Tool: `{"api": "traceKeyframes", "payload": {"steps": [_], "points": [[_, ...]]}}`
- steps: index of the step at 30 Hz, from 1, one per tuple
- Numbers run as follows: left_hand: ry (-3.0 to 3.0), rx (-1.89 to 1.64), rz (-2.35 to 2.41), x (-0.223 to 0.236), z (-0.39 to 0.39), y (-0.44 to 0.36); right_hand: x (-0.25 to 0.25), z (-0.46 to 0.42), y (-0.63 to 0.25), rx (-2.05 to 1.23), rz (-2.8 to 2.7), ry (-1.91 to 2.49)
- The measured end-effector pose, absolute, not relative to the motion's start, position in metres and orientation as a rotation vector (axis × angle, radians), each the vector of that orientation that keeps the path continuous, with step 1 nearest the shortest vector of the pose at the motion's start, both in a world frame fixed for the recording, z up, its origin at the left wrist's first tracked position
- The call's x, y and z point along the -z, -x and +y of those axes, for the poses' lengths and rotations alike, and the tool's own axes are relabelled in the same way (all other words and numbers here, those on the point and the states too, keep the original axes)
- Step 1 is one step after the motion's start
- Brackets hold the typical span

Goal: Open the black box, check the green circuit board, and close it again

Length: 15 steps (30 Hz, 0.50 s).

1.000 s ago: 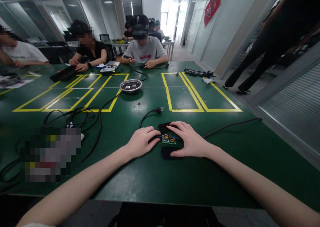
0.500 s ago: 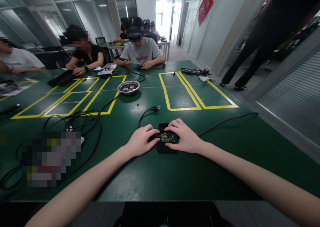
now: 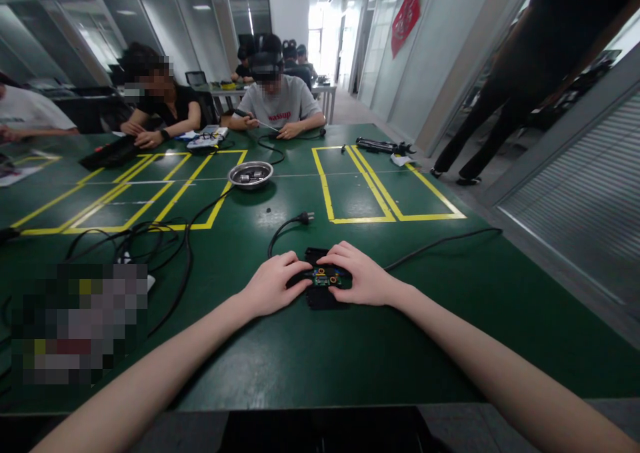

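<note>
A small green circuit board (image 3: 326,278) with copper-coloured ring coils sits between my two hands. Beneath it, black plastic casing pieces (image 3: 327,298) lie on the green table. My left hand (image 3: 277,282) is closed, thumb and fingers pinching the black cable (image 3: 301,275) at the board's left end. From the right, my right hand (image 3: 361,276) curls thumb and fingers around the board's other end, hiding that part. A black power plug (image 3: 305,218) on a short cord lies just beyond my left hand. Another black cord (image 3: 440,248) runs off to the right.
A metal bowl (image 3: 250,175) with small metal parts stands farther back. Tangled black cables (image 3: 137,240) lie at left beside a blurred object (image 3: 80,323). Yellow tape (image 3: 360,220) marks the table. Across it, a person (image 3: 280,103) holds a tool; a black folded stand (image 3: 383,146) lies at back right.
The camera view has shifted slightly, so the scene sits a little farther left. My hands keep nearly the same hold on the board and cable.
</note>
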<state>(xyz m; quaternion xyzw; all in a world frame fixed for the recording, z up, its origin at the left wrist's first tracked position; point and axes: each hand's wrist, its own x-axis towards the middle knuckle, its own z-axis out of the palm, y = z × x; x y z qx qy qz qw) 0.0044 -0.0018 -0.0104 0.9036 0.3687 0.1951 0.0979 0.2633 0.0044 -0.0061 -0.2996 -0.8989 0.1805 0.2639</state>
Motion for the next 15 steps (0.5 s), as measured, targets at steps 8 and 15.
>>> {"api": "traceKeyframes", "payload": {"steps": [8,15], "points": [[-2.765,-0.529,1.192,0.013,0.0,-0.009,0.004,0.004,-0.265,-0.541,-2.47,0.75],[-2.756,-0.484,1.246,0.011,-0.002,-0.01,0.005,0.01,-0.274,-0.56,-2.466,0.767]]}}
